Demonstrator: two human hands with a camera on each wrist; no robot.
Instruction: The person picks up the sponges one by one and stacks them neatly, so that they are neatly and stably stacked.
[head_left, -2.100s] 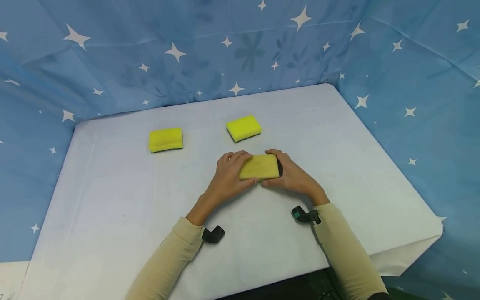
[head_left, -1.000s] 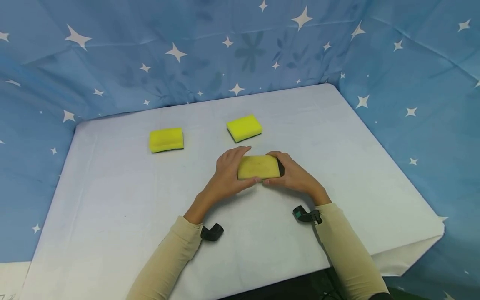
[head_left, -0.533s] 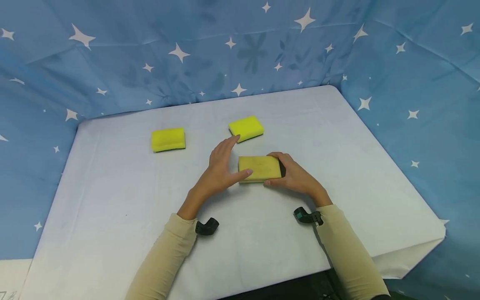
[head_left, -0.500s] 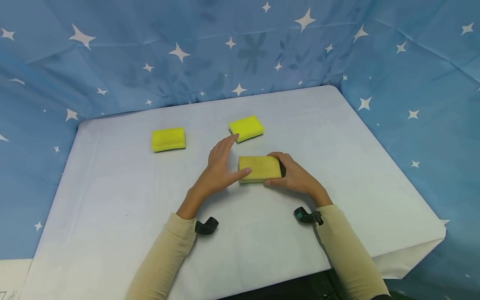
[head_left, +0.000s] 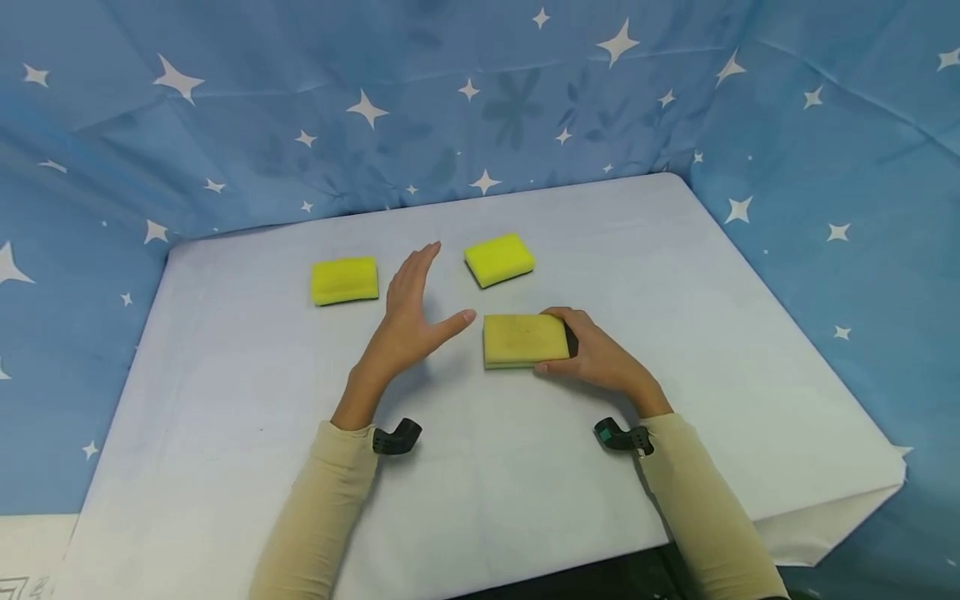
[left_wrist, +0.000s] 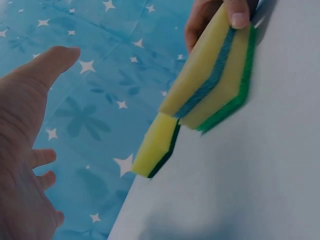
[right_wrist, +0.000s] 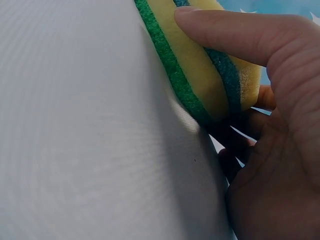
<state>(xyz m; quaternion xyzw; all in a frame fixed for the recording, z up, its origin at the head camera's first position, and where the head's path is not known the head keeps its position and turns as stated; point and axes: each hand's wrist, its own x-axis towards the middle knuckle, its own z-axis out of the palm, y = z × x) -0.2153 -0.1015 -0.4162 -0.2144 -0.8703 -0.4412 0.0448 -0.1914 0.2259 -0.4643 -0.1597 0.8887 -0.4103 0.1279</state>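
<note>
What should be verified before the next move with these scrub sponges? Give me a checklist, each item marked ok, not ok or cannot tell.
1. Right hand grips the sponge stack: ok.
2. Upper sponge lies on the lower sponge: ok.
3. Left hand is empty and apart from the stack: ok.
4. Far left sponge and far middle sponge lie yellow side up on the table: ok.
5. Those two sponges are turned the same way: not ok; the middle one sits more askew.
6. Right ends of the stacked sponges are flush: cannot tell; the right hand covers much of them.
</note>
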